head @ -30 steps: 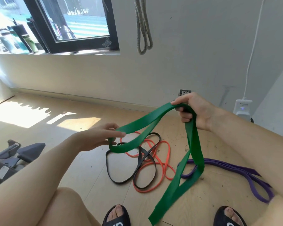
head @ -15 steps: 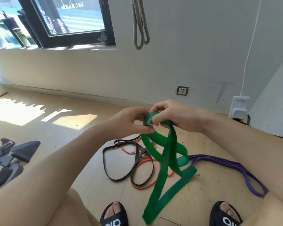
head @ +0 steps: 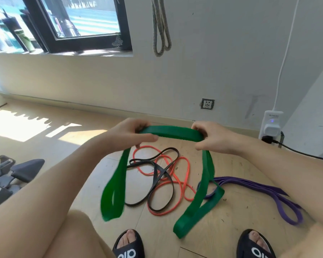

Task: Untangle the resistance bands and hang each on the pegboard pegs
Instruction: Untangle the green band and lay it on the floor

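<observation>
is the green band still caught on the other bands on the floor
Nothing visible snags it. Left hand and right hand hold the green band stretched between them, its two loops hanging free. The black band and orange band lie tangled together on the floor.

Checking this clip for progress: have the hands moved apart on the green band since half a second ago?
Yes. The left hand and right hand now grip the green band spread wide above the orange band; before, they met together.
</observation>
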The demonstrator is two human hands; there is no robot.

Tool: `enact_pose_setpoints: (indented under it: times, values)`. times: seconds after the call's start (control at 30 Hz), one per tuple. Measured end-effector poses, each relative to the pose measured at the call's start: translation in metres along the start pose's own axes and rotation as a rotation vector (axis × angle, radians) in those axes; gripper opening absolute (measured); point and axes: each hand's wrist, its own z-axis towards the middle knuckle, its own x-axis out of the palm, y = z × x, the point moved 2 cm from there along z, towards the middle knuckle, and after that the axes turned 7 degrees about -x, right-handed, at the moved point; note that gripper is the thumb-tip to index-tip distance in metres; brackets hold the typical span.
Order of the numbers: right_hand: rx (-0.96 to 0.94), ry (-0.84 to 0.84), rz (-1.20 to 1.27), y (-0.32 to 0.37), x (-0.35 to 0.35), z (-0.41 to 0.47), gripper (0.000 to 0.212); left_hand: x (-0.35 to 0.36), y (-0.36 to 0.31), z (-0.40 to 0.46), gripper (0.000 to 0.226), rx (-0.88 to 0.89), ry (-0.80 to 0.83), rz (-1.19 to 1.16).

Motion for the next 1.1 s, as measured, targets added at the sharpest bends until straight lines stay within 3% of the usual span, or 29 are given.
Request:
enact_pose_setpoints:
  times: [0.1, 0.2, 0.3, 0.37, 0.47, 0.73, 0.9, 1.0, 1.1]
  values:
    - [-0.008, -0.098, 0.116, 0.012, -0.004, 0.000, 0.027, 0.010, 0.014, 0.000, 0.018, -0.168, 0.250, 0.208]
    - [-0.085, -0.192, 0.187, 0.039, -0.004, 0.002, 0.033, 0.024, 0.015, 0.000, 0.022, -0.188, 0.401, 0.195]
    - [-0.164, -0.219, 0.174, 0.063, 0.005, 0.005, 0.036, 0.031, -0.003, 0.001, 0.059, -0.021, 0.269, 0.033]
    - [-0.184, -0.198, 0.168, 0.070, 0.009, 0.006, 0.038, 0.031, -0.016, 0.002, 0.061, 0.122, 0.163, -0.115]
    - [-0.178, -0.186, 0.187, 0.069, 0.006, 0.006, 0.041, 0.035, -0.030, 0.001, 0.052, 0.199, 0.162, -0.218]
    - [-0.130, -0.140, 0.066, 0.041, 0.003, 0.005, 0.035, 0.012, -0.030, -0.006, 0.004, 0.170, 0.070, -0.174]
    - [0.000, 0.015, 0.094, 0.028, 0.006, 0.002, 0.029, -0.001, -0.025, -0.010, 0.020, 0.164, 0.092, -0.274]
    - [0.000, 0.009, 0.118, 0.026, 0.004, -0.001, 0.028, -0.005, -0.007, -0.009, 0.014, 0.031, 0.173, -0.100]
    - [-0.047, -0.120, 0.152, 0.039, 0.002, 0.001, 0.032, 0.005, 0.008, -0.008, 0.015, -0.104, 0.292, 0.136]
